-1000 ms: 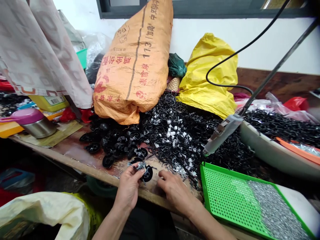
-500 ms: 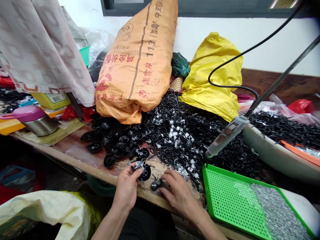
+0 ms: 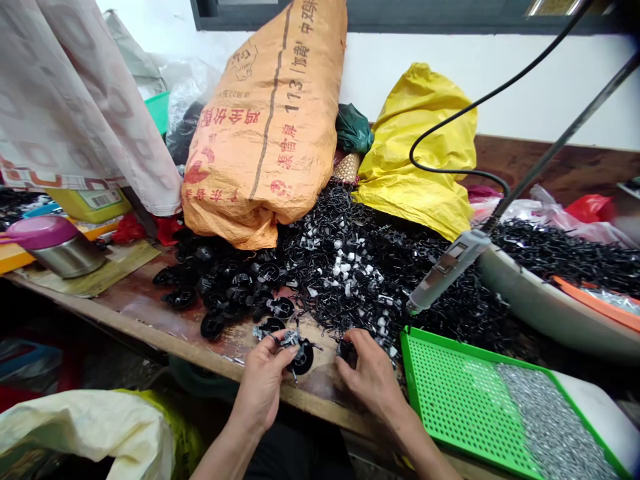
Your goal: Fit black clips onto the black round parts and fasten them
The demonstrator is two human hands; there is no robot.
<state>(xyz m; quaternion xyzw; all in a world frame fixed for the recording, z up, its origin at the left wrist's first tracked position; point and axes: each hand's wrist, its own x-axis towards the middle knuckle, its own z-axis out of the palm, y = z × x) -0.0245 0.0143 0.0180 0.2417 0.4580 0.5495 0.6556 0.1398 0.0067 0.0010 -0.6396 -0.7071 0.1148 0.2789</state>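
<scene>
Near the table's front edge, my left hand [image 3: 265, 377] pinches a grey and black plastic assembly with a round black disc [image 3: 303, 357] on its right side. To the right, my right hand [image 3: 373, 373] has its fingers curled round a small dark part [image 3: 347, 353], mostly hidden by the fingers. Behind my left hand lies a heap of black round parts [image 3: 240, 280]. Beyond my right hand spreads a large pile of thin black pieces [image 3: 325, 233] mixed with small white pieces [image 3: 345, 263].
A green perforated tray [image 3: 450, 393] with small metal pins sits at the right. Above it hangs a grey power screwdriver [image 3: 447, 270] on a cable. An orange sack [image 3: 265, 133] and a yellow bag [image 3: 425, 147] stand behind. A steel cup [image 3: 65, 250] is at the left.
My left hand has moved slightly right with the assembly. My right hand has moved right and back, and its fingers have closed round the dark part. The camera view has shifted slightly.
</scene>
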